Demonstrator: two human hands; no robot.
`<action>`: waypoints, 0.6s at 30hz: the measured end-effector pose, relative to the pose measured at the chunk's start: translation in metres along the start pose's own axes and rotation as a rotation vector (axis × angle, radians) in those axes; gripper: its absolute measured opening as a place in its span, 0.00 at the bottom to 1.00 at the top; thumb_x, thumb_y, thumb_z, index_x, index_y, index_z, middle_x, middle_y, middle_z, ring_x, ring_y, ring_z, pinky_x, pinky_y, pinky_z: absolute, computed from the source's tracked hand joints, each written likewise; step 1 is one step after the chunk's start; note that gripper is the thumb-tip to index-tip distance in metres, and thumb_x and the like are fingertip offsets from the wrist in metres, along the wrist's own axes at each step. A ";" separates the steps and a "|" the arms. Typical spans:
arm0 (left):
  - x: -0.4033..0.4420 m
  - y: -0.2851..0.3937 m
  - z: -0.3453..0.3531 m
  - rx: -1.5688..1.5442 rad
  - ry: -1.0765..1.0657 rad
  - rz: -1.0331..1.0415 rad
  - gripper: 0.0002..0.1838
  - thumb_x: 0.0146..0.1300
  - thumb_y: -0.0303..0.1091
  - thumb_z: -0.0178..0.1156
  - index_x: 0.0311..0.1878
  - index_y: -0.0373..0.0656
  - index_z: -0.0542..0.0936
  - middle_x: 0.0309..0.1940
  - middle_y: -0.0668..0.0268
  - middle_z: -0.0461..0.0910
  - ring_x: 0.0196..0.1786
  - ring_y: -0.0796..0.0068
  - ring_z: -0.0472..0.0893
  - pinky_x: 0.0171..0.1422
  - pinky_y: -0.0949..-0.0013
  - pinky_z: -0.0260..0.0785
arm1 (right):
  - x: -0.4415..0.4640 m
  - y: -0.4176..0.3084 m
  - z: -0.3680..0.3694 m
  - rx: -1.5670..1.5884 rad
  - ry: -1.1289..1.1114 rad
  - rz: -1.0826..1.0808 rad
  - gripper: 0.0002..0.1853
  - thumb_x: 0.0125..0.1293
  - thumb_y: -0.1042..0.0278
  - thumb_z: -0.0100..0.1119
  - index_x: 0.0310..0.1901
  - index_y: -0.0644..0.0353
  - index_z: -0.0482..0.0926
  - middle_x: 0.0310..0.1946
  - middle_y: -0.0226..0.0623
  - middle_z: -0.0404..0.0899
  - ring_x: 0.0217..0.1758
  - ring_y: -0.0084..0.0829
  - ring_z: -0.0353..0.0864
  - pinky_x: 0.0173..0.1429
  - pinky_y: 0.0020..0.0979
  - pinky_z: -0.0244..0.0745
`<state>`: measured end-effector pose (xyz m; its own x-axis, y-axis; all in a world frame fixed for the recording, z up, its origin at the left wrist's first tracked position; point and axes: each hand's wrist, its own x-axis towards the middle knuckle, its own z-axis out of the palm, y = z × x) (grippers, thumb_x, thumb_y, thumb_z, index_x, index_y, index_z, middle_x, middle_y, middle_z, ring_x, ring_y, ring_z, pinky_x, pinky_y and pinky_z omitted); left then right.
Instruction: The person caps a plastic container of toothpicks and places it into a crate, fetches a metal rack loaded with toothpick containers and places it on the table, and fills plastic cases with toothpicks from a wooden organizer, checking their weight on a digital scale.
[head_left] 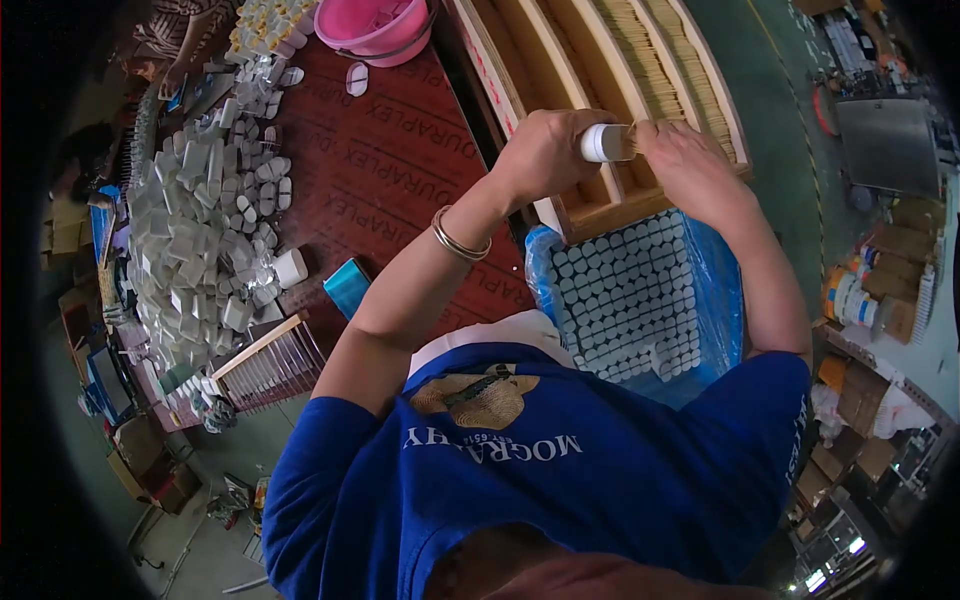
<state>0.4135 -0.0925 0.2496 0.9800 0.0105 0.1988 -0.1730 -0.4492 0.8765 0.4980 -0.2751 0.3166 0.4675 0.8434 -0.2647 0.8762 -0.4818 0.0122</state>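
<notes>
My left hand (545,152) is closed around a small white container (601,143) with a rounded end, held sideways above the wooden tray. My right hand (692,170) pinches a few thin pale sticks, apparently toothpicks (630,142), at the container's other end. Its fingertips partly hide them. Below both hands lies the wooden tray (560,222), split into long compartments. Rows of toothpicks (650,70) fill the compartments on the right, while bare wood shows in the left ones.
Close to my body, a blue plastic-lined crate (715,290) holds many white round-topped containers (625,300). On the red-brown table (390,180) lie a heap of clear and white containers (190,240), a blue packet (347,287) and a pink basin (385,40). Someone in patterned clothing (175,30) is at far left.
</notes>
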 end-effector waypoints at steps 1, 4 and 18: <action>0.000 0.000 0.003 0.029 -0.006 -0.012 0.21 0.47 0.27 0.68 0.48 0.45 0.82 0.37 0.55 0.84 0.41 0.55 0.84 0.46 0.60 0.78 | 0.002 -0.002 0.000 -0.052 -0.045 0.025 0.06 0.62 0.82 0.47 0.41 0.67 0.71 0.39 0.51 0.80 0.49 0.44 0.80 0.57 0.39 0.75; -0.003 0.004 0.009 0.104 0.025 -0.028 0.23 0.48 0.26 0.70 0.52 0.43 0.81 0.38 0.55 0.84 0.41 0.56 0.85 0.45 0.63 0.78 | 0.011 0.000 0.001 -0.122 -0.093 0.003 0.07 0.62 0.77 0.50 0.41 0.67 0.73 0.36 0.47 0.80 0.46 0.42 0.80 0.52 0.40 0.76; -0.004 -0.007 0.024 -0.045 0.119 -0.182 0.23 0.53 0.31 0.70 0.54 0.41 0.79 0.40 0.53 0.84 0.43 0.60 0.85 0.48 0.64 0.78 | 0.047 0.003 -0.008 -0.015 -0.077 0.050 0.12 0.57 0.78 0.58 0.44 0.67 0.73 0.38 0.44 0.81 0.47 0.42 0.81 0.51 0.38 0.77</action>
<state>0.4129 -0.1105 0.2325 0.9773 0.1946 0.0839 -0.0015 -0.3897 0.9209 0.5235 -0.2355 0.3118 0.5008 0.7975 -0.3365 0.8539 -0.5188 0.0412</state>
